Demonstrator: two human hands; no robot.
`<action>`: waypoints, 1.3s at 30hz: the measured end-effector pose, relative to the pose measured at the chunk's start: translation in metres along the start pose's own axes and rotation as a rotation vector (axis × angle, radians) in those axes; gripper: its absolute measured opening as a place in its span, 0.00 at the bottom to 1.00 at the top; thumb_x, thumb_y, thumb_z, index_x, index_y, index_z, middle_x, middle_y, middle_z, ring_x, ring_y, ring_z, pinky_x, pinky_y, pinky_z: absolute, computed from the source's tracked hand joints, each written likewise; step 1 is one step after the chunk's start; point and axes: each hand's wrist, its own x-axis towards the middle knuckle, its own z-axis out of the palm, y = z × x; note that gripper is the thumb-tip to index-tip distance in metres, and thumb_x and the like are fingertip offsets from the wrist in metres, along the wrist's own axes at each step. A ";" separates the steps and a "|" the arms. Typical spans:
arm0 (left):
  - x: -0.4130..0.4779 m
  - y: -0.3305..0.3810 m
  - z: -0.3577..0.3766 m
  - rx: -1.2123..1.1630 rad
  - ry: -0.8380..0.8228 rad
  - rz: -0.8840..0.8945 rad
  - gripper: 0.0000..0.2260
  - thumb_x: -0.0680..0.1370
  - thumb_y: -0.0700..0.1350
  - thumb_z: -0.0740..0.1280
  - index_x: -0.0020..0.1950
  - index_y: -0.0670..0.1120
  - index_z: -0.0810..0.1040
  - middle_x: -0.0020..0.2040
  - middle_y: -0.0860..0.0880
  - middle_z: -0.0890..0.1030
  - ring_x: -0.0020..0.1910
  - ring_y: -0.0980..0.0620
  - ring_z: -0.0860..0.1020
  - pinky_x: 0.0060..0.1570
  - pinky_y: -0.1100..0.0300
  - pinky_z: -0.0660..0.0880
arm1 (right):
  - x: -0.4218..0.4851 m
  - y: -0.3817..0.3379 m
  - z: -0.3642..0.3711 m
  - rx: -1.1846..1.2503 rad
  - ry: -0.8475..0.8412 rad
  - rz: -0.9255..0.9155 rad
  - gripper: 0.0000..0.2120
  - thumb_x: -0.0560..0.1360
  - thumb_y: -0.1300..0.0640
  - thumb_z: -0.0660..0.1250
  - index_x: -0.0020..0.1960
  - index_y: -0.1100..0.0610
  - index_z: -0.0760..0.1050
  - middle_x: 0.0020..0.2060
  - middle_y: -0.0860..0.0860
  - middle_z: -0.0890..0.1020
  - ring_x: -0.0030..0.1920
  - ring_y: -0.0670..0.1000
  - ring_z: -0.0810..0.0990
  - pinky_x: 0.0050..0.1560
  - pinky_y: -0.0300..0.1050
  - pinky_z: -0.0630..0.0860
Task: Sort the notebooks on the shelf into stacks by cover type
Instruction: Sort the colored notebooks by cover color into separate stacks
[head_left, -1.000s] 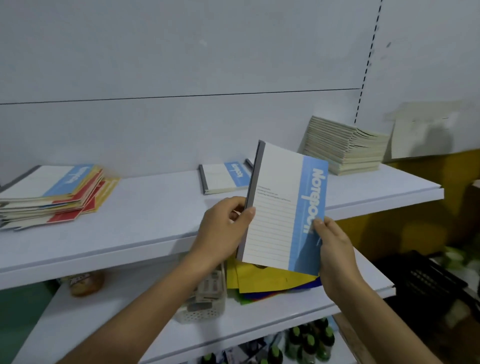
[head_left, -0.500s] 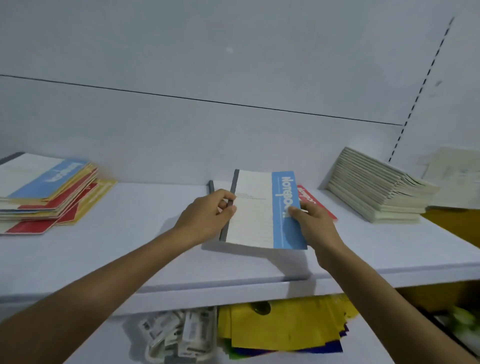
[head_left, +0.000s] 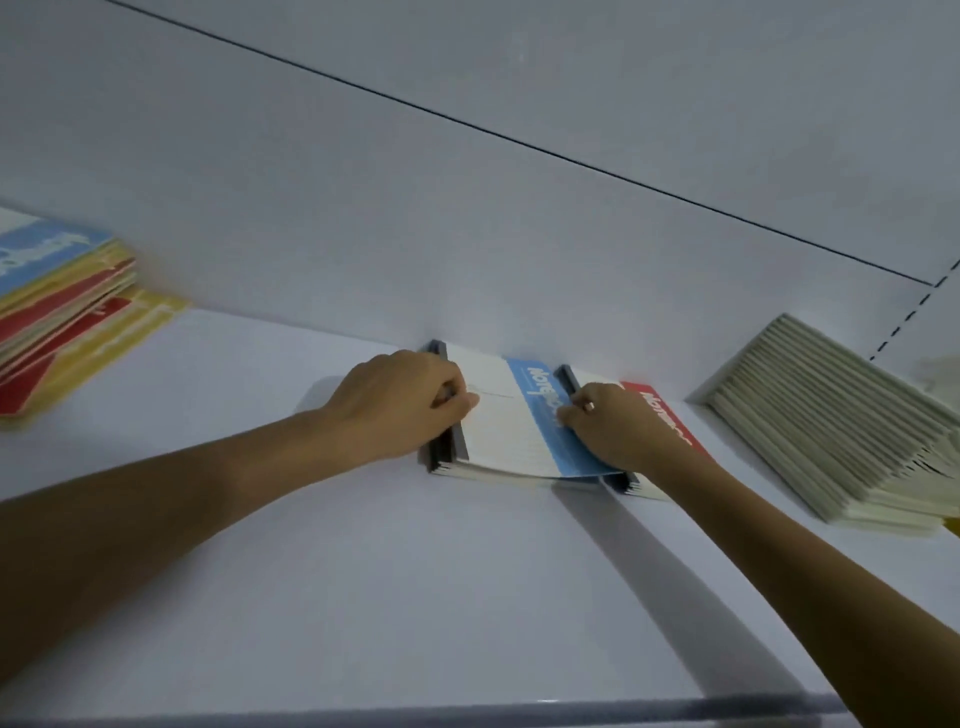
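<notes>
Shelf, left end: mixed pile, apparently unsorted (blue, red, yellow covers).
Back edge, middle: blue-band notebook laid on a like stack. Left hand grips its spine and right hand pinches its fore-edge. Red-band notebook lies just beside.
Right end: grey stack, seemingly sorted.

A white shelf fills the lower half, with its darker front edge at 6 o'clock. Behind it stands a pale back panel, crossed by a thin dark seam slanting from 11 toward 3 o'clock. There a dashed slotted line rises. The light is soft and even.
</notes>
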 end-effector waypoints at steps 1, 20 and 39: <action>0.000 -0.001 0.003 0.042 0.013 0.023 0.13 0.79 0.58 0.59 0.51 0.53 0.79 0.45 0.57 0.78 0.44 0.53 0.77 0.42 0.57 0.72 | 0.002 0.000 0.003 -0.036 0.013 -0.023 0.16 0.80 0.48 0.56 0.58 0.56 0.76 0.53 0.54 0.80 0.40 0.50 0.71 0.30 0.36 0.60; -0.023 -0.011 0.018 0.041 0.080 0.177 0.32 0.63 0.76 0.57 0.57 0.58 0.79 0.57 0.63 0.75 0.53 0.61 0.74 0.45 0.62 0.72 | -0.020 0.022 -0.010 -0.289 -0.062 -0.420 0.51 0.55 0.18 0.44 0.70 0.44 0.63 0.48 0.43 0.76 0.49 0.48 0.74 0.63 0.48 0.66; -0.022 -0.010 0.022 0.097 0.226 0.284 0.25 0.66 0.68 0.67 0.50 0.50 0.83 0.53 0.56 0.81 0.45 0.57 0.81 0.38 0.60 0.78 | -0.010 0.036 0.009 -0.134 -0.048 -0.657 0.34 0.70 0.28 0.53 0.65 0.50 0.69 0.57 0.49 0.75 0.55 0.51 0.70 0.53 0.44 0.71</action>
